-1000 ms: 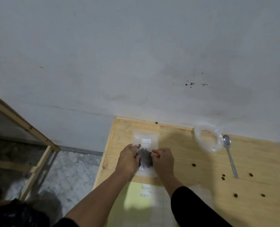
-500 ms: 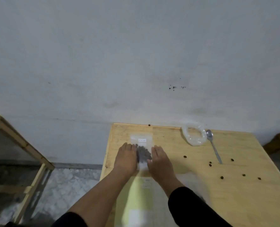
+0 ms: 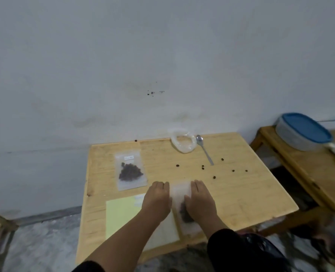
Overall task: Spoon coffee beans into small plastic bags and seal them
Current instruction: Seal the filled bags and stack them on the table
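Bag (image 3: 180,190), flat fingers (image 3: 197,186) of both hands apparently pressing it

Both forearms reach forward; left hand (image 3: 157,199) and right hand (image 3: 200,201) lie palm-down, side by side, fingers apparently straight.

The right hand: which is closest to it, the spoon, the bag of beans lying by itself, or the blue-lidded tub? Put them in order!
From the right hand, in the head view:
1. The filled bag, lying up and to its left on the table.
2. The spoon, farther back near the wall.
3. The blue-lidded tub, away on the other table at the right.
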A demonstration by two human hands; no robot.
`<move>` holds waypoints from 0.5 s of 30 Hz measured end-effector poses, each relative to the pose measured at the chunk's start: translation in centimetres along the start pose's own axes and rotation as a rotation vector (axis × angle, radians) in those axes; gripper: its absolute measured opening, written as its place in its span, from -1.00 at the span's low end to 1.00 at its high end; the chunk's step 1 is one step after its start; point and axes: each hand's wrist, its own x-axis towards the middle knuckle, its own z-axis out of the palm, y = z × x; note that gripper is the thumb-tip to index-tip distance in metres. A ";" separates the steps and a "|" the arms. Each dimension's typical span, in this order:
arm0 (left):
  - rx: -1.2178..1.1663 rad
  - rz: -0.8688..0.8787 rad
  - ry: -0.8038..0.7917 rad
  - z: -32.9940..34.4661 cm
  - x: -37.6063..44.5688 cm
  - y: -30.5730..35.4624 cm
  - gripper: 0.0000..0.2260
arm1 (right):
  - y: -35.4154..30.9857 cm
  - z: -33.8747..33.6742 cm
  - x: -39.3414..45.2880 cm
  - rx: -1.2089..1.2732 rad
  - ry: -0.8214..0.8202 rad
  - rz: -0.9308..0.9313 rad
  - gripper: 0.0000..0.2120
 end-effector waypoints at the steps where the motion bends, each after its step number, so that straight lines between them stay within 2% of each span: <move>1: -0.025 -0.004 -0.004 0.6 -0.1 0.7 -0.63 | 0.7 0.2 -0.5 0.036 -0.006 0.032 -0.52; 5: -0.147 -0.098 -0.116 2.8 -0.2 3.3 -0.61 | 2.6 0.7 -1.7 0.193 -0.098 0.140 -0.46; 10: -0.249 -0.145 -0.233 3.7 -0.2 4.9 -0.56 | 3.8 1.6 -2.4 0.322 -0.183 0.170 -0.50; 15: -0.285 -0.223 -0.171 3.7 -0.4 5.7 -0.57 | 4.2 1.7 -2.6 0.411 -0.115 0.201 -0.52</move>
